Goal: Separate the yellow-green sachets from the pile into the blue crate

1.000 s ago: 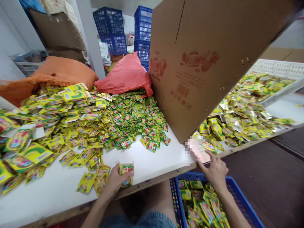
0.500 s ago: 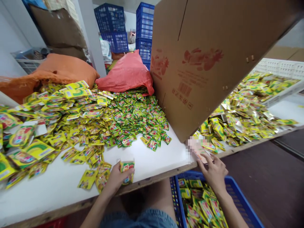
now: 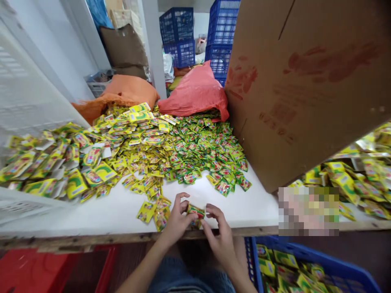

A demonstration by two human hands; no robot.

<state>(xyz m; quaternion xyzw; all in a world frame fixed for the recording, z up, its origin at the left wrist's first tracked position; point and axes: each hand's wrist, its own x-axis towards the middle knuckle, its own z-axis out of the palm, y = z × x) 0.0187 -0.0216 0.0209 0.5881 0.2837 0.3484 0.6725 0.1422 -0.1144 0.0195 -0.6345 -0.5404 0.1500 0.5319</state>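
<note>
Closest to the camera there's a blue crate (image 3: 330, 258) below the worktop (image 3: 247, 213) edge, with yellow packets (image 3: 285, 258) inside, and some red plastic thing (image 3: 36, 268) low on the left. Then the hands: the left hand (image 3: 179, 219) has a small green-and-yellow packet (image 3: 196, 211) between thumb and fingers, right around the worktop's front edge. The right hand (image 3: 222, 232) is at the packet's other end, thumb and fingers slightly parted; can't tell if it's really gripping.

Just left of the left hand lie a couple of loose yellow sachets (image 3: 146, 211). Behind those it's a big sprawl: a yellow heap (image 3: 142, 158), a green heap (image 3: 198, 150) right up against it, and flat yellow boxes (image 3: 49, 160) off left by a white mesh crate (image 3: 27, 93). A huge cardboard carton (image 3: 275, 89) stands tilted on the right, more yellow packs (image 3: 345, 181) beyond it. Further back, an orange sack (image 3: 131, 91) and a red sack (image 3: 195, 91), then stacked blue crates (image 3: 177, 26) at the far end.
</note>
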